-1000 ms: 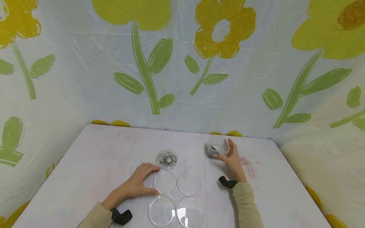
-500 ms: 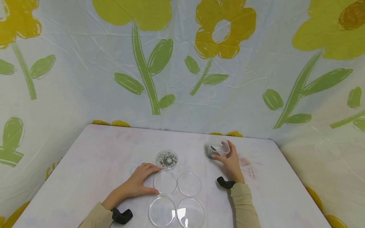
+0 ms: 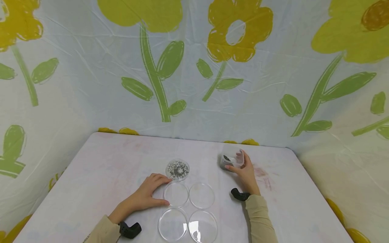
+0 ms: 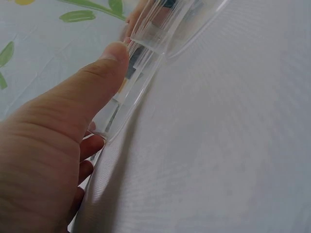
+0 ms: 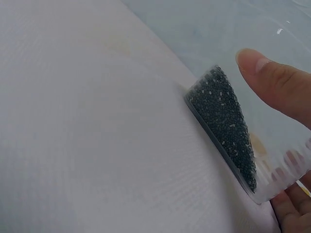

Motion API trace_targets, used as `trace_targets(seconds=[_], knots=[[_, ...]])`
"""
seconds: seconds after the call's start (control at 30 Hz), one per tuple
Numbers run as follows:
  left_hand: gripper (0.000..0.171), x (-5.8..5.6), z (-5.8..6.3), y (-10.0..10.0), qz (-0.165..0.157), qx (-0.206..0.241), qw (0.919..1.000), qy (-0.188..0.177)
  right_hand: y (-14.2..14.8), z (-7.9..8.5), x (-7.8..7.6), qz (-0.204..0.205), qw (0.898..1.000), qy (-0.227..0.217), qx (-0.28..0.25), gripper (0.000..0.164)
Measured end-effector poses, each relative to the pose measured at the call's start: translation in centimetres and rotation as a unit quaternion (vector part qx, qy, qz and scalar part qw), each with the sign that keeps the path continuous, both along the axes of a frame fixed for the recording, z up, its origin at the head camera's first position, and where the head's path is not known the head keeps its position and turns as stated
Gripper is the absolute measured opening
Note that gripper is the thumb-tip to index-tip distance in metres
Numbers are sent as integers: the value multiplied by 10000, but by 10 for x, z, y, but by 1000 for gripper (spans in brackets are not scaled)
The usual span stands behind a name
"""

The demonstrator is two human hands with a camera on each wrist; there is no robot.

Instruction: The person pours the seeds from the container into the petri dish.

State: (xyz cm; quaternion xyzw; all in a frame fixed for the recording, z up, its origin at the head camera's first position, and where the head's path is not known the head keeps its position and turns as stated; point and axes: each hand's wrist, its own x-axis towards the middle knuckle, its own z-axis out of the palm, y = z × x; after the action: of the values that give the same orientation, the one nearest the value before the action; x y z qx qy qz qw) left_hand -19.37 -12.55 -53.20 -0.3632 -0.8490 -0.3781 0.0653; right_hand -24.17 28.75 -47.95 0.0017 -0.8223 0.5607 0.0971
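My left hand [image 3: 146,194] curves around the left edge of a clear petri dish [image 3: 176,194], thumb at its near side and fingertips at its far side. In the left wrist view, the thumb [image 4: 107,68] presses the dish's clear wall. My right hand [image 3: 248,173] grips a clear plastic tub [image 3: 232,158] at the back right, its mouth leaning toward the right. Dark, seed-like grains with pale specks [image 5: 221,121] lie in a sloping wedge inside the tub, and the thumb [image 5: 277,82] is on its upper side.
A petri dish of mixed white and dark bits [image 3: 177,169] stands behind the held dish. Beside and in front of the held dish lie a right-hand dish [image 3: 201,196], a near-left dish [image 3: 173,224] and a near-right dish [image 3: 203,226]. Flowered cloth [image 3: 194,111] hangs behind the table.
The right hand and forearm have shifted slightly left, and the tub has turned a little in the grip. The left hand and the dishes have stayed in place.
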Motion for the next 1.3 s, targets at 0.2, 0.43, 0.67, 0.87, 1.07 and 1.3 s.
trace_targets(seconds=[0.2,0.43,0.67,0.87,1.07,1.3], knots=[[72,0,-1,0,-11,-9,10000,58,2,-7,-5,-65,9998,-109,-134,94],[72,0,0,0,-10,-7,9998,197,10,-22,-17,-280,9992,-198,188,97],[72,1,3,1,-29,13,9999,143,8,-12,-15,-348,9990,-92,247,99],[72,2,2,0,-18,32,9999,156,6,4,-12,-321,9988,-28,358,100],[71,2,2,0,-27,62,9998,178,-1,21,-5,-358,9981,135,487,100],[72,2,3,1,-50,59,9999,133,-13,41,5,-428,9953,462,731,98]])
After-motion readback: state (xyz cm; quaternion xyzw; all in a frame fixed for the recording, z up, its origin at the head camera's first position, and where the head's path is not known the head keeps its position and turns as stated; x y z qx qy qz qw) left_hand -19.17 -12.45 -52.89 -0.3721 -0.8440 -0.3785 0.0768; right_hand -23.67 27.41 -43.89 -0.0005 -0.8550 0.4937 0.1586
